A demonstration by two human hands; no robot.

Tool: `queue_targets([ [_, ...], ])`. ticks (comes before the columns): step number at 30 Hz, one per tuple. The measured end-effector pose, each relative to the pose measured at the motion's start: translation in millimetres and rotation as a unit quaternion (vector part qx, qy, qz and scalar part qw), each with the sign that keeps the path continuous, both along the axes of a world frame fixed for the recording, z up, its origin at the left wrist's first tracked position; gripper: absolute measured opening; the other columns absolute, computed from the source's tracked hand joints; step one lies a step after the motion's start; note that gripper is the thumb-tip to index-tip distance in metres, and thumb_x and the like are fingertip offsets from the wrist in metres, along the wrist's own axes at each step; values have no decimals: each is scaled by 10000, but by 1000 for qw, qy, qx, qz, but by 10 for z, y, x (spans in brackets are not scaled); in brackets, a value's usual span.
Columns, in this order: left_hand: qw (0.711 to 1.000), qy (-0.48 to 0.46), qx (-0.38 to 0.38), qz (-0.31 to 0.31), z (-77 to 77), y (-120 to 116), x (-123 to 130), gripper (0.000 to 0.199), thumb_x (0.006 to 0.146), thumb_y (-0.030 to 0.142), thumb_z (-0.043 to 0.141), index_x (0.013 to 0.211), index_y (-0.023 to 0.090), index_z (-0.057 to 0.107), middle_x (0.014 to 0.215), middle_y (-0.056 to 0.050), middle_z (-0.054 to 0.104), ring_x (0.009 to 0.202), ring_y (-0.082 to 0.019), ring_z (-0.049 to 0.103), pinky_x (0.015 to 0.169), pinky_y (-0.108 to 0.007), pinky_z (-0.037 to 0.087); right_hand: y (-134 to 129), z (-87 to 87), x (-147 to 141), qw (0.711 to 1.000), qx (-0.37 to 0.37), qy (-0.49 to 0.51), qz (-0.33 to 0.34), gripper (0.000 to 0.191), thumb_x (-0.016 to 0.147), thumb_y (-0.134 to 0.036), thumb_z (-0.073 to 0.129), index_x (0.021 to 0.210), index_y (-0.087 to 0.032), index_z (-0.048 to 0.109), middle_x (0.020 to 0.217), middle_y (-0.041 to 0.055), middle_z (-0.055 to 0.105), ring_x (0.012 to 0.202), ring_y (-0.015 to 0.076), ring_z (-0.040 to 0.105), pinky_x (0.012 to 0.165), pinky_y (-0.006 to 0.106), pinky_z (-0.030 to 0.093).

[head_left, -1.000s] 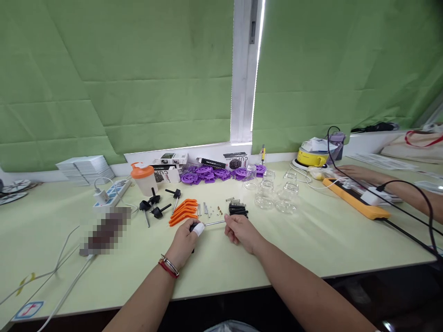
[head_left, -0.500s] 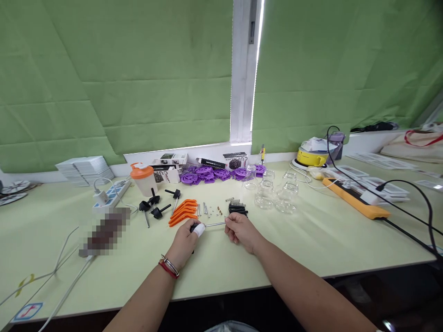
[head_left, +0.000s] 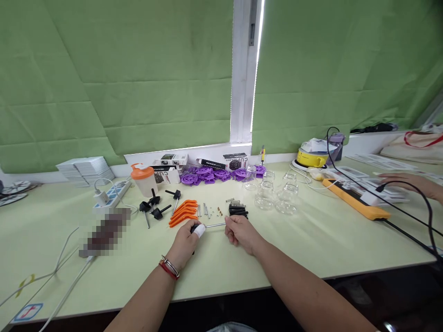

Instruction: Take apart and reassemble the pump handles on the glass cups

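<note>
The left hand [head_left: 185, 242] has its fingers closed round a black handle [head_left: 194, 228], mostly hidden in the palm; a white wrap [head_left: 200, 230] covers the thumb. A metal rod [head_left: 215, 225] runs from that handle across to the right hand [head_left: 240, 233], whose thumb and forefinger pinch its other end while the remaining fingers curl below. Neither hand has visibly shifted over the last second, so the rod stays steadied at both ends above the table [head_left: 214, 272]; whether it touches, I cannot tell.

Just beyond, the orange levers [head_left: 186, 210], metal pins [head_left: 205, 208], black sleeves [head_left: 238, 210] and springs [head_left: 235, 202] lie undisturbed, with black knobs [head_left: 157, 213] to the left.

The one real change is at the right: another person's hand [head_left: 401, 180], out of view half a second ago, is back by the papers [head_left: 353, 172] behind the orange power strip [head_left: 372, 210]. It is well apart from the rod and does not affect the hold.

At the back, the purple pieces [head_left: 206, 174] and boxes [head_left: 235, 161] are unchanged.
</note>
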State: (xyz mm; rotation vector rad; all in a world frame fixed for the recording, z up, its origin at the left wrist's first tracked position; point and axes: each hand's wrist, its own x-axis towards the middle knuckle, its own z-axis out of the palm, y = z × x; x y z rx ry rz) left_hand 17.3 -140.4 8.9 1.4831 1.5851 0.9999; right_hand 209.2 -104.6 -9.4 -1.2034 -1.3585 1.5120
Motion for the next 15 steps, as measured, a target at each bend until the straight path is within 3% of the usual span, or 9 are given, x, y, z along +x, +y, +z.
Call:
queue_targets([
  [5, 1000, -5, -7, 4, -5, 3, -2, 202, 693, 207, 473, 870, 197, 571, 633, 32, 451, 497, -102, 371, 429, -201, 277, -1, -10, -3, 999, -2, 32, 0, 323, 840, -463, 500, 673, -187, 477, 497, -35, 528, 377, 81, 462, 329, 185, 304],
  [10, 1000, -5, -9, -4, 17, -20, 12, 201, 686, 234, 496, 868, 193, 570, 649, 30, 461, 486, -98, 353, 427, -210, 280, 22, -16, -11, 1000, -9, -10, 2, 285, 838, -344, 506, 609, -181, 458, 388, -59, 440, 322, 54, 354, 322, 169, 229],
  [15, 1000, -24, 13, 11, 40, -20, 14, 208, 713, 305, 523, 891, 206, 565, 670, 27, 478, 490, -110, 371, 442, -227, 297, -47, 0, -34, 1000, 3, -25, -1, 400, 864, -505, 431, 632, -183, 480, 403, -35, 466, 329, 75, 378, 338, 196, 275],
])
